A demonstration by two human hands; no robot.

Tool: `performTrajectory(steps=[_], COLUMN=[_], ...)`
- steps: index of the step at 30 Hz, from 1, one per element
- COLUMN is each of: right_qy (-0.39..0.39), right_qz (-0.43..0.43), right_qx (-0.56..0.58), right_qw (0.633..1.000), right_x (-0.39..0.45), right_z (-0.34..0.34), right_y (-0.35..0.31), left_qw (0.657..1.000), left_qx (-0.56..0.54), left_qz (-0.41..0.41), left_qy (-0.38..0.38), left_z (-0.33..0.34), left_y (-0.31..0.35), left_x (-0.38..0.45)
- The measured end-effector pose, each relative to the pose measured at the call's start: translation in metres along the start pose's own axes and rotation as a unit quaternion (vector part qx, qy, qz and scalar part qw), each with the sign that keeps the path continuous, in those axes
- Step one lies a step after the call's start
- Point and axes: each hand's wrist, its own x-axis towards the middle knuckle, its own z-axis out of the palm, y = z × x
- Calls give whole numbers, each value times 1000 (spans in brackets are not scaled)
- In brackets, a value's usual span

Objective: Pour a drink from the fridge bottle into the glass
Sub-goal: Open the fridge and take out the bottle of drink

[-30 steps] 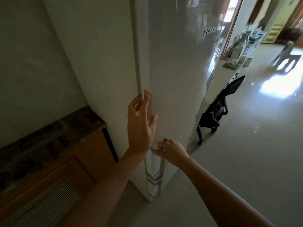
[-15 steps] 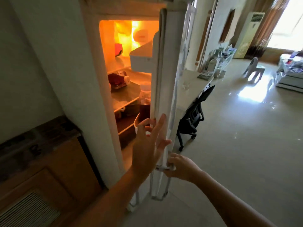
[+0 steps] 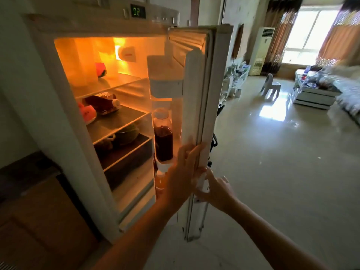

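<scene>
The fridge point(image 3: 58, 106) stands open and lit inside, with its door point(image 3: 196, 106) swung out to the right. In the door rack stands an upright clear bottle point(image 3: 162, 137) of dark red drink with a white cap. A similar dark bottle point(image 3: 103, 103) lies on its side on the second shelf. My left hand point(image 3: 183, 172) rests flat, fingers apart, on the door's inner edge, just right of the upright bottle. My right hand point(image 3: 214, 189) grips the door handle point(image 3: 202, 187) on the outside. No glass is in view.
A dark pot point(image 3: 126, 133) sits on a lower shelf, and an orange bottle point(image 3: 160, 181) stands in the lower door rack. A wooden cabinet point(image 3: 39, 211) is on the left. A black chair point(image 3: 214, 141) is behind the door. Shiny floor point(image 3: 272, 182) stretches right.
The fridge door has gone from closed to wide open, swinging right with both hands on it. The lit shelves and the door-rack bottle have come into view.
</scene>
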Motion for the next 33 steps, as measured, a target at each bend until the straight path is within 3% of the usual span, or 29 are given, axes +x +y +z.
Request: performTrajectory(steps=[4, 6, 9, 12, 14, 17, 20, 23, 33], right_qy=[158, 194, 173, 147, 135, 130, 134, 143, 111], right_qz=[-26, -27, 3, 23, 33, 57, 66, 77, 113], right_qx=[8, 4, 16, 28, 29, 28, 21, 16, 17], right_qw=[987, 981, 985, 989, 990, 989, 989, 987, 987], right_x=[1, 3, 4, 5, 5, 5, 6, 5, 4], right_z=[-14, -20, -26, -29, -32, -37, -39, -43, -41], right_y=[1, 4, 13, 24, 28, 33, 34, 32, 43], left_qw=[999, 996, 993, 998, 984, 960, 943, 938, 962], left_qx=[28, 29, 28, -34, -82, -146, -196, -178, -172], left_qz=[37, 81, 115, -45, -145, -237, -261, -282, -209], left_qy=[-20, -25, -31, 22, 61, 11, -62, -97, -37], left_z=[7, 9, 9, 4, 3, 6, 12, 20, 9], left_y=[10, 6, -10, -34, -53, -73, -76, -74, -53], left_x=[6, 8, 12, 24, 35, 54, 67, 73, 66])
